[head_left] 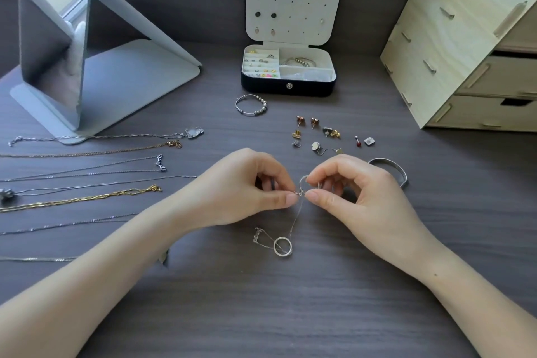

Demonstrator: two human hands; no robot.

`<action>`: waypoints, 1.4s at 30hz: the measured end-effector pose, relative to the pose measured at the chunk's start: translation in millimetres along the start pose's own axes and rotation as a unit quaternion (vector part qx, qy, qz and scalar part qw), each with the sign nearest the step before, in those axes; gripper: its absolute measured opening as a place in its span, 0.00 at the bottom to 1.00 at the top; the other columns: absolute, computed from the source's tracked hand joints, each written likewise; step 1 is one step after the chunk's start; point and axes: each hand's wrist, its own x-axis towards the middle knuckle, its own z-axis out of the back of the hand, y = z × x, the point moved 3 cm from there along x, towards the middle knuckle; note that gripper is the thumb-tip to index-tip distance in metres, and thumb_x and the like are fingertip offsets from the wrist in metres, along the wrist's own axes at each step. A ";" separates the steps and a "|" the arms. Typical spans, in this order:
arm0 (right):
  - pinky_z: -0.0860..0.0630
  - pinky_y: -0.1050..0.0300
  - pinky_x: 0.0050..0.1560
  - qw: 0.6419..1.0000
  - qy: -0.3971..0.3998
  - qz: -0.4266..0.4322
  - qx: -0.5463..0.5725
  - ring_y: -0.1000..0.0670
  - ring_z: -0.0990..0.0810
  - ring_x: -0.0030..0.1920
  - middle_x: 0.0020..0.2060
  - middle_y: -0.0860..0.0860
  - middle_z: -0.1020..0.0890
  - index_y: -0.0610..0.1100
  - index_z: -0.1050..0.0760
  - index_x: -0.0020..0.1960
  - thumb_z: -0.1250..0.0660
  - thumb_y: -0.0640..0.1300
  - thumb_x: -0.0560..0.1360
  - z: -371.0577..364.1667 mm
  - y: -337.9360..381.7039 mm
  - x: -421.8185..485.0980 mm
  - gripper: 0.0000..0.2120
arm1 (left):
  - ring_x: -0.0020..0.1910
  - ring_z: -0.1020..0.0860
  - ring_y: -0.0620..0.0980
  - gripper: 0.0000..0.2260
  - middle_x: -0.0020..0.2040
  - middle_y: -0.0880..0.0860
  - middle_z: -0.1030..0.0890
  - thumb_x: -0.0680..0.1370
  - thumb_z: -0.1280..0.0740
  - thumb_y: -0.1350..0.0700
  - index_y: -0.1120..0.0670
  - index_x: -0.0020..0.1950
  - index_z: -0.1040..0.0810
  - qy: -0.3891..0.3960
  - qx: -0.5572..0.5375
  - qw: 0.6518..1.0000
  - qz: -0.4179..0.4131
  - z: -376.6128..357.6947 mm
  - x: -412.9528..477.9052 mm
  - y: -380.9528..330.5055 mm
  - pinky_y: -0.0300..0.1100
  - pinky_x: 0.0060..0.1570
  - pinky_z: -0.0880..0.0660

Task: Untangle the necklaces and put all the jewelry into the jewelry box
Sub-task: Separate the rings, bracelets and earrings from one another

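Two hands work one thin chain (296, 218) above the table (261, 314). The left hand (247, 189) pinches it between thumb and forefinger. The right hand (357, 192) pinches it just beside, so that the fingertips (312, 197) of the two hands almost meet. Both pinches are closed tight on the chain, with the other fingers loosely curled. A small metal loop shows between the pinches; whether it is a clasp or a ring cannot be told. Judgement: the close pairing of grips suits picking at a fastening or knot.

Below the grip the chain runs down to a ring pendant (282, 246) lying flat on the table, nearer the person.

Left of the grip, well apart, several necklaces (87, 199) lie straightened in rows, evidently kept apart to avoid fresh tangling. Just beyond the grip sit loose earrings (314, 121). A beaded bangle (261, 106) lies farther beyond, and a plain cuff (402, 176) lies close to the right.

The jewelry box (287, 88) stands open well beyond the grip.
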 end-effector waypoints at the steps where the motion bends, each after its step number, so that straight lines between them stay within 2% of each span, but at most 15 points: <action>1: 0.28 0.64 0.41 1.000 -0.004 0.002 -0.005 0.56 0.25 0.38 0.38 0.56 0.22 0.50 0.23 0.42 0.30 0.44 0.67 0.2 -0.9 0.3 0.04 | 0.36 0.24 0.50 0.03 0.37 0.51 0.20 0.71 0.26 0.54 0.49 0.38 0.18 0.004 0.005 1.000 0.003 0.2 -0.6 -0.1 0.37 0.37 0.31; 3: 0.30 0.66 0.40 1.000 -0.007 0.002 -0.019 0.56 0.25 0.37 0.36 0.56 0.22 0.49 0.22 0.42 0.28 0.40 0.68 0.7 -3.1 0.6 0.05 | 0.35 0.24 0.46 0.03 0.35 0.47 0.20 0.72 0.27 0.54 0.49 0.39 0.18 0.011 0.014 1.000 0.008 0.2 -1.7 -0.7 0.36 0.38 0.30; 5: 0.31 0.68 0.40 0.999 -0.005 -0.002 -0.032 0.57 0.26 0.37 0.36 0.56 0.23 0.47 0.21 0.43 0.27 0.36 0.69 0.8 -4.4 0.5 0.07 | 0.33 0.26 0.40 0.03 0.32 0.42 0.21 0.72 0.28 0.55 0.50 0.39 0.18 0.013 0.018 1.000 0.011 0.4 -2.8 -2.0 0.30 0.35 0.32; 8: 0.31 0.68 0.40 0.999 -0.005 -0.001 -0.046 0.58 0.26 0.37 0.35 0.58 0.24 0.47 0.20 0.43 0.28 0.41 0.68 -0.6 -3.9 0.3 0.05 | 0.31 0.28 0.37 0.04 0.30 0.42 0.23 0.74 0.30 0.54 0.49 0.39 0.20 0.003 0.023 1.000 0.007 2.4 -2.9 -3.4 0.28 0.34 0.34; 10: 0.32 0.68 0.39 0.999 -0.003 -0.002 -0.050 0.59 0.26 0.37 0.34 0.59 0.24 0.47 0.20 0.43 0.30 0.43 0.67 -2.2 -3.2 0.2 0.05 | 0.30 0.27 0.38 0.04 0.30 0.43 0.22 0.74 0.30 0.54 0.49 0.39 0.21 -0.007 0.025 1.000 -0.001 3.9 -2.7 -4.3 0.28 0.33 0.34; 14: 0.32 0.70 0.38 0.998 0.003 -0.015 -0.054 0.61 0.26 0.35 0.33 0.60 0.24 0.47 0.21 0.43 0.27 0.36 0.69 -5.0 -1.7 0.7 0.08 | 0.32 0.27 0.41 0.05 0.33 0.44 0.19 0.75 0.31 0.57 0.48 0.40 0.22 -0.013 0.030 0.999 -0.024 4.0 -2.9 -7.7 0.31 0.34 0.35; 20: 0.31 0.71 0.37 0.998 -0.003 -0.046 -0.032 0.60 0.24 0.34 0.34 0.58 0.19 0.48 0.20 0.43 0.27 0.39 0.71 -6.3 -4.2 4.9 0.05 | 0.30 0.26 0.37 0.05 0.31 0.44 0.19 0.72 0.27 0.56 0.51 0.38 0.22 -0.043 0.035 0.998 -0.027 -0.6 -2.7 -12.6 0.28 0.33 0.34; 24: 0.27 0.67 0.40 0.997 -0.010 -0.046 -0.057 0.58 0.21 0.37 0.36 0.55 0.17 0.46 0.18 0.45 0.29 0.40 0.72 -6.7 -4.1 7.0 0.03 | 0.28 0.27 0.36 0.06 0.30 0.44 0.19 0.70 0.25 0.53 0.50 0.36 0.21 -0.073 0.043 0.996 -0.022 -1.0 0.2 -12.8 0.27 0.32 0.35; 28: 0.30 0.71 0.38 0.998 -0.013 -0.047 -0.051 0.60 0.22 0.34 0.35 0.57 0.17 0.46 0.17 0.45 0.29 0.39 0.73 -6.9 -2.7 8.2 0.04 | 0.29 0.26 0.37 0.03 0.32 0.45 0.17 0.71 0.27 0.52 0.50 0.39 0.18 -0.082 0.035 0.996 -0.028 -2.2 3.5 -12.8 0.28 0.32 0.35; 31: 0.30 0.71 0.38 0.997 -0.017 -0.063 -0.028 0.61 0.22 0.32 0.34 0.56 0.17 0.46 0.18 0.44 0.30 0.38 0.73 -5.9 -2.9 9.3 0.05 | 0.30 0.25 0.38 0.02 0.34 0.45 0.17 0.72 0.28 0.57 0.52 0.41 0.19 -0.071 0.031 0.996 -0.052 -7.0 3.1 -16.1 0.27 0.32 0.35; 35: 0.27 0.68 0.38 0.996 -0.025 -0.088 0.004 0.61 0.22 0.31 0.33 0.54 0.16 0.48 0.19 0.42 0.31 0.36 0.72 -3.7 -3.2 10.8 0.08 | 0.34 0.24 0.39 0.06 0.35 0.43 0.18 0.72 0.28 0.62 0.52 0.42 0.21 -0.082 0.068 0.991 -0.081 -10.1 4.1 -16.8 0.26 0.33 0.36; 40: 0.29 0.71 0.31 0.991 -0.034 -0.107 0.073 0.62 0.23 0.28 0.32 0.51 0.17 0.46 0.20 0.40 0.31 0.34 0.72 -2.1 0.7 12.2 0.08 | 0.35 0.25 0.40 0.02 0.36 0.40 0.20 0.72 0.29 0.58 0.52 0.43 0.21 -0.118 0.111 0.978 -0.134 -7.9 3.9 -22.2 0.25 0.34 0.37; 42: 0.29 0.71 0.31 0.990 -0.033 -0.110 0.086 0.62 0.24 0.27 0.31 0.52 0.18 0.46 0.20 0.40 0.32 0.33 0.72 -2.1 1.4 12.4 0.09 | 0.34 0.25 0.41 0.02 0.36 0.40 0.20 0.72 0.32 0.56 0.51 0.44 0.20 -0.133 0.151 0.966 -0.163 -7.2 2.4 -25.4 0.30 0.35 0.33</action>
